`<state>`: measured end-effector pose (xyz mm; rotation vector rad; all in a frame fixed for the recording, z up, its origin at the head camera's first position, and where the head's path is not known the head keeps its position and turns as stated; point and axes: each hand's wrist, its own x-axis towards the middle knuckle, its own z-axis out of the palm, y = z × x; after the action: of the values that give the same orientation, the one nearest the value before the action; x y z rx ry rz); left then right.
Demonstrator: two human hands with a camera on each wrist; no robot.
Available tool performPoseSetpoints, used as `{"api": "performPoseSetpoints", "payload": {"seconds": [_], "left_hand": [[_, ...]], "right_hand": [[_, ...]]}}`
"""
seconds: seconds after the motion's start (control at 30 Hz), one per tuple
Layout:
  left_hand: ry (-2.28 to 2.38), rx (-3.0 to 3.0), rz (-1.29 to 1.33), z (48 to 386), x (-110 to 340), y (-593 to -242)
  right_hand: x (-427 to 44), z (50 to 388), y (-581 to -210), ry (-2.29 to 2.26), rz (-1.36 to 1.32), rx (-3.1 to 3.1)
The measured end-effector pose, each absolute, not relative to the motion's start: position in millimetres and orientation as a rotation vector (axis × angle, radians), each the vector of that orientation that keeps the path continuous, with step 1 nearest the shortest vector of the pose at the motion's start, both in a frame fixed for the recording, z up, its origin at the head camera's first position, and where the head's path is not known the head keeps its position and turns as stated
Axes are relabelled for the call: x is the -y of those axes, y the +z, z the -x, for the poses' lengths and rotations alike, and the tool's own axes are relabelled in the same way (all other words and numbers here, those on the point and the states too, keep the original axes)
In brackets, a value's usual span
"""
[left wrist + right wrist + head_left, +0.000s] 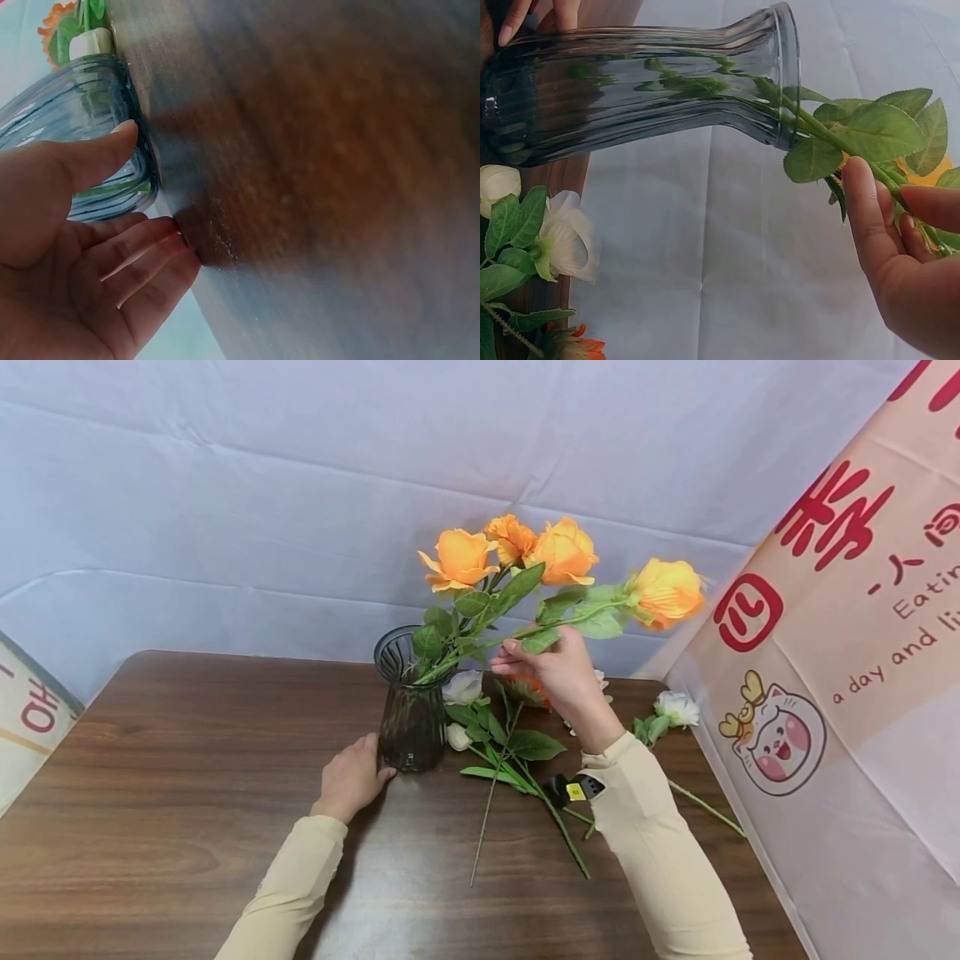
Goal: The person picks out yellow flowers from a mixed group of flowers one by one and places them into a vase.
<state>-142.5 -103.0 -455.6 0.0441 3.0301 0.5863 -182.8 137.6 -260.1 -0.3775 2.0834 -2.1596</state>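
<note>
A dark glass vase (414, 727) (82, 142) (652, 90) stands upright, with several orange flowers (461, 560) leaning right from its mouth. My right hand (566, 681) (907, 255) pinches the green stem of a yellow-orange rose (666, 593) between thumb and fingers; that stem slants down into the vase mouth. In the right wrist view, stems and leaves show through the glass. Low at the vase's left side, my left hand (351, 778) (82, 247) has its thumb against the glass near the base, its other fingers extended loosely, tips at the tabletop.
On the brown table (187, 793), right of the vase, lie white flowers (461, 687), an orange flower (525, 687), leaves and loose stems. Another white flower (677, 708) lies near the right edge. A pale cloth (300, 527) hangs behind, a printed one (847, 610) at right.
</note>
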Motion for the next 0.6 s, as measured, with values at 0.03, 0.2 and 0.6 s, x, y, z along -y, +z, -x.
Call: {"api": "performPoseSetpoints", "payload": {"seconds": [0.03, 0.2, 0.6], "left_hand": [[0.586, -3.028, -0.044, 142.9, 103.2, -456.0], [0.581, -3.03, -0.052, 143.9, 103.7, -457.5], [0.582, -3.02, -0.046, 143.3, 103.5, -454.7]], "right_hand": [[-136.6, 182.9, -260.5, -2.153, 0.379, -2.086], [-131.8, 183.0, -263.3, -2.137, 0.384, -2.077], [-125.0, 185.8, -269.4, -2.103, 0.377, -2.062]]}}
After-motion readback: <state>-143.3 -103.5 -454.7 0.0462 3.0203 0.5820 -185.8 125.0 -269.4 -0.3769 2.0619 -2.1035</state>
